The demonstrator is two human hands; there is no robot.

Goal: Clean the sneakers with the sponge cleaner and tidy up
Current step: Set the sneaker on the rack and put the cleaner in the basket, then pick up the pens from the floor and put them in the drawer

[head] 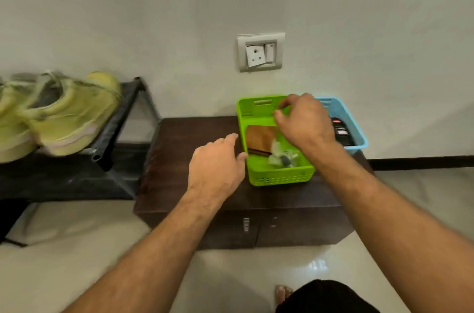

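Two yellow-green sneakers (59,117) sit on a black shoe rack (120,128) at the left. A green plastic basket (279,176) stands on a dark wooden cabinet (179,158). Inside it lie a brown wallet-like item (259,139) and a crumpled whitish bundle (282,157). My left hand (218,161) rests at the basket's left rim, fingers fairly straight, thumb touching the rim. My right hand (305,120) hovers over the back of the basket with thumb and forefinger bent toward each other; whether they pinch anything is not visible. No sponge cleaner is identifiable.
A blue basket (356,130) with a dark object inside stands right of the green one against the wall. A wall socket (260,52) is above. Pale tiled floor lies in front; my foot (283,293) and dark clothing show at the bottom.
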